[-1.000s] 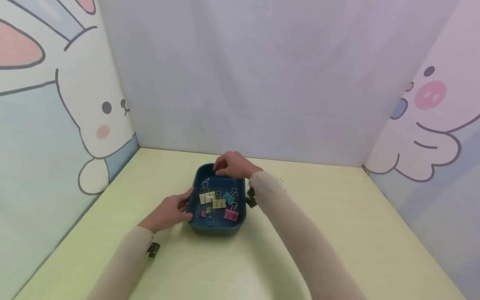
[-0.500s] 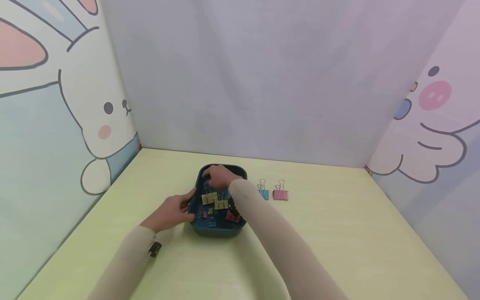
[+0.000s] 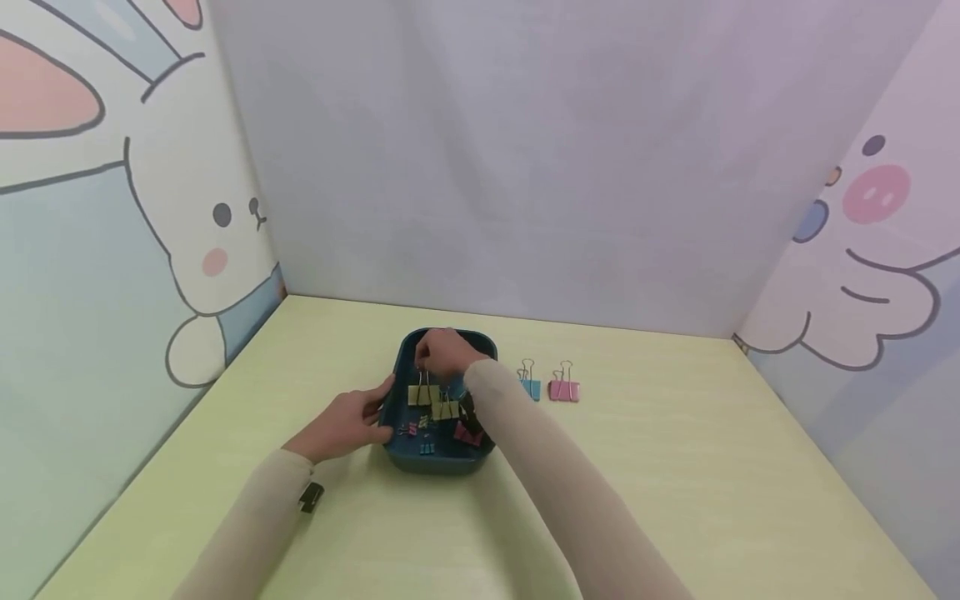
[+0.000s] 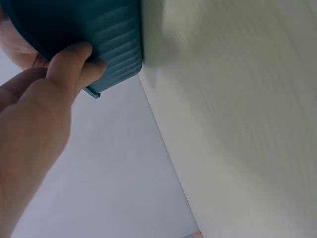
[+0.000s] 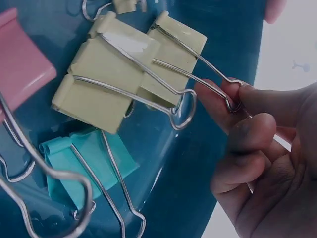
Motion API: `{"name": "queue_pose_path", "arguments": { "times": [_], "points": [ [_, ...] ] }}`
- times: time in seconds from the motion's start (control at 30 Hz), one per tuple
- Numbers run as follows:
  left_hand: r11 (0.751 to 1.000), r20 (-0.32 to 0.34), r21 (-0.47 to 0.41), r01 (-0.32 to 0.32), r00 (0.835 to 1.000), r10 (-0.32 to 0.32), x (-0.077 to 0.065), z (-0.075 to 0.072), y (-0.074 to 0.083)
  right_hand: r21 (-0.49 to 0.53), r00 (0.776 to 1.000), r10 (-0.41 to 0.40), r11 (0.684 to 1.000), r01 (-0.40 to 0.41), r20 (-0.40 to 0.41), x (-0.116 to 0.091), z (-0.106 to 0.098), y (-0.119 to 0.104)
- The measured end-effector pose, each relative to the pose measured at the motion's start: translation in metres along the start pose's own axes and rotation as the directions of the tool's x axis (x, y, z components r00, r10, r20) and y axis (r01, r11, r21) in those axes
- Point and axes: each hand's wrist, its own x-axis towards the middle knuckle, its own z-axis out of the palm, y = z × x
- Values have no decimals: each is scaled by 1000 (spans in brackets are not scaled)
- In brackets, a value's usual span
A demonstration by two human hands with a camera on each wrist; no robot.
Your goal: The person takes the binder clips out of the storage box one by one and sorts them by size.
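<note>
A dark teal tray [image 3: 440, 465] stands on the table with binder clips of mixed sizes in it. My right hand [image 3: 444, 353] reaches inside it. Between thumb and fingers this hand pinches the wire handles of a large yellow binder clip [image 5: 181, 44]. Beside that lies a second yellow binder clip [image 5: 109, 69], with a turquoise clip [image 5: 89, 166] and a pink clip [image 5: 22, 62] nearby. My left hand [image 3: 345, 425] touches the tray's left side, thumb and fingers spread along it. In the left wrist view its fingers [image 4: 69, 64] rest against the outer wall.
Right of the tray, a blue binder clip [image 3: 531, 389] and a pink binder clip [image 3: 565, 391] lie on the pale yellow table [image 3: 675, 450]. Small clips [image 3: 427, 448] lie at the tray's near end. A grey cloth wall [image 3: 525, 167] closes off the back.
My right hand has moved from the tray's back rim leftward and down into the tray, and now pinches the yellow clip's handles. The left hand stays at the tray's side.
</note>
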Motion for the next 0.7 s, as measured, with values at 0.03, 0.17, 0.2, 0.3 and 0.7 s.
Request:
{"name": "queue_pose_path", "arguments": {
  "times": [0.03, 0.17, 0.2, 0.3, 0.7],
  "points": [
    [1000, 3, 10, -2, 1000, 2, 0, 0, 0, 0, 1000, -9, 1000, 9, -1, 1, -1, 1],
    [998, 21, 53, -31, 999, 30, -1, -3, -1, -23, 998, -50, 999, 49, -36, 1, -6, 4],
    [998, 29, 52, -42, 999, 40, -1, -3, -2, -31, 997, -62, 998, 61, -49, 1, -7, 4],
    [998, 63, 24, -66, 996, 65, -1, -5, -4, -55, 992, -93, 995, 89, -82, -1, -13, 3],
    [1000, 115, 26, -16, 993, 13, 0, -8, -6, -46, 977, -150, 988, 145, -151, -14, -39, -3]
  ]
}}
